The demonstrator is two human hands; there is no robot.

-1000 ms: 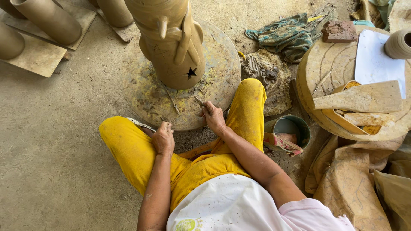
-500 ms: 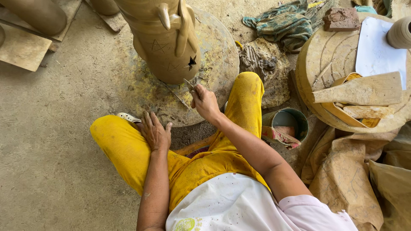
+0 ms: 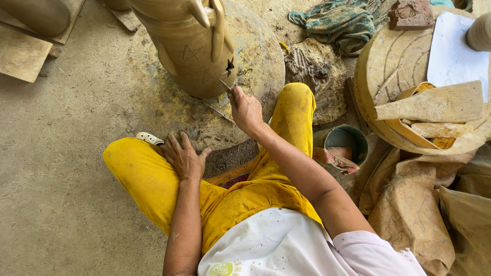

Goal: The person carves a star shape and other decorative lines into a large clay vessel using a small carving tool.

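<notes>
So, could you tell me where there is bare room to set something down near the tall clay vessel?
The bare concrete floor left of the yellow-trousered knee is free. The round stone slab has room right of the tall clay vessel. Crowded: the wooden disc, the small bucket.

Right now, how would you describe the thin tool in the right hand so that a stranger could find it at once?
Start at the tall clay vessel standing on the round turntable. At its lower right side is a dark star-shaped cut-out. Just below it, the right hand pinches a slim pointed tool with its tip at the vessel wall, unlike the thin rod lying flat on the turntable.
</notes>
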